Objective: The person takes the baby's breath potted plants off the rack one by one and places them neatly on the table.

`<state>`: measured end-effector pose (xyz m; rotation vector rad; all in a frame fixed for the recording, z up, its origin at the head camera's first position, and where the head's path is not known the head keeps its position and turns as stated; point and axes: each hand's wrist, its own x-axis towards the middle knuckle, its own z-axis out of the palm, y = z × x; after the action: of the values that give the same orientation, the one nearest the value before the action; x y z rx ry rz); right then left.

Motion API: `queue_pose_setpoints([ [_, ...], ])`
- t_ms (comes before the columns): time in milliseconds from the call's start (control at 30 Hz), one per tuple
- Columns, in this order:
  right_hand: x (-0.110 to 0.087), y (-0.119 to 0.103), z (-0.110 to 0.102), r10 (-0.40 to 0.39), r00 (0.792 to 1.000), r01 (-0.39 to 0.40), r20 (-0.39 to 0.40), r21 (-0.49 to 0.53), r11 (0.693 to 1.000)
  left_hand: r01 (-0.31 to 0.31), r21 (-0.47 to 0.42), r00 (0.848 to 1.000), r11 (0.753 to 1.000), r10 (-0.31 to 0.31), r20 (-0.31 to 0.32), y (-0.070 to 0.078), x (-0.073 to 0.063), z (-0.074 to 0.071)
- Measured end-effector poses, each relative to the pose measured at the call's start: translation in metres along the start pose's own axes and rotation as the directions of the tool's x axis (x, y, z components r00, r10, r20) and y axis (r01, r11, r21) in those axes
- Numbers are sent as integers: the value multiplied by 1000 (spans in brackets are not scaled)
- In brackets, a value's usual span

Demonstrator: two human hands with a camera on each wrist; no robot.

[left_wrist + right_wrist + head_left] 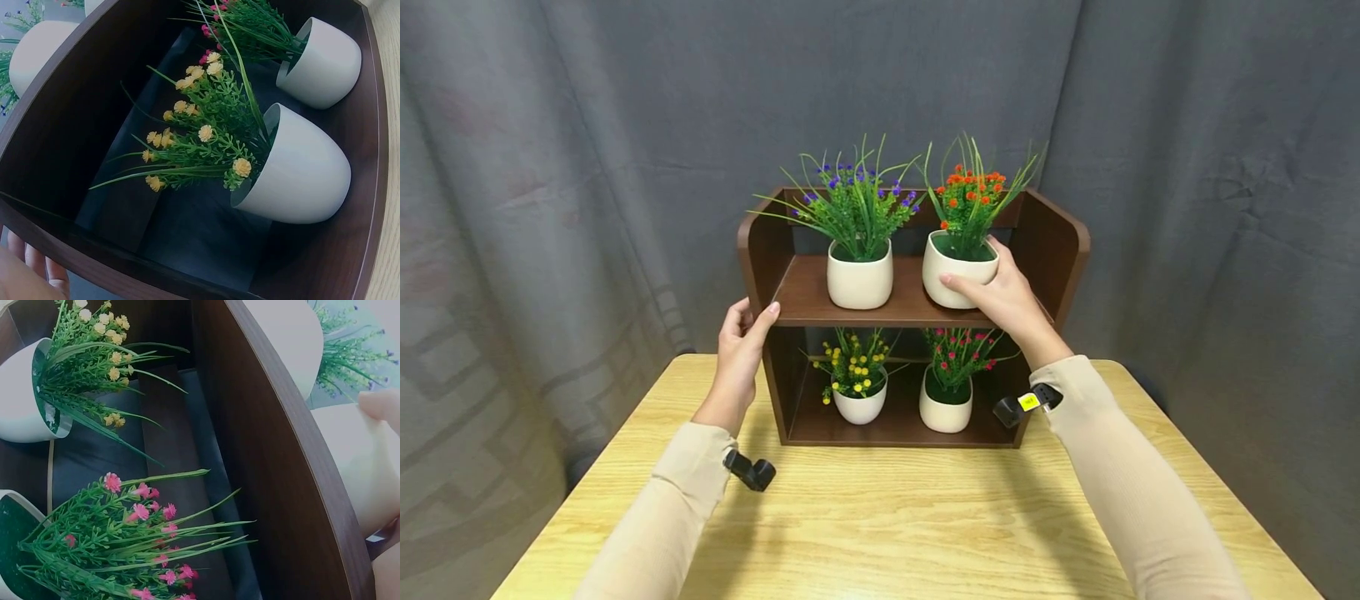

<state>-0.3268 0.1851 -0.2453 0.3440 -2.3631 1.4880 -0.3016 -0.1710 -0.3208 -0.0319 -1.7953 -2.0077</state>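
In the head view my right hand (1003, 292) grips the white pot of a potted plant with orange flowers (961, 271), thumb across its front and fingers round its right side. This pot is at the right of the upper board of a dark brown two-tier shelf (880, 315). My left hand (741, 346) holds the shelf's left side panel, thumb on the front edge and fingers on the outer side; in the left wrist view its fingers (37, 265) show beyond the panel. Left of the orange-flowered plant stands a potted plant with purple flowers (860, 279).
On the lower board stand a yellow-flowered potted plant (861, 406) and a pink-flowered one (946, 414), side by side. The shelf rests on a light wooden table (880, 517). Grey curtains (625, 125) hang behind and at both sides.
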Motion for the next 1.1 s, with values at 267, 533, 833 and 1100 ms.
queue_pose_setpoints([
  [267, -6, -3, -2, -8, 1000, 8, -6, -17, 1000, 15, 0, 1000, 1000, -15, 7, 0, 0, -1],
  [533, -22, -8, -8, -22, 1000, 21, 18, 22, 1000, 4, -15, 1000, 1000, -4, 7, -1, 1, -1],
  [833, -42, -10, -19, -101, 994, 101, 41, -4, 995, -14, -32, 1000, 999, 14, -3, -2, 1, -1],
  [1100, -62, -15, -35, -134, 990, 136, 43, -57, 989, -25, -38, 1000, 999, 25, -1, -4, 1, -1],
])
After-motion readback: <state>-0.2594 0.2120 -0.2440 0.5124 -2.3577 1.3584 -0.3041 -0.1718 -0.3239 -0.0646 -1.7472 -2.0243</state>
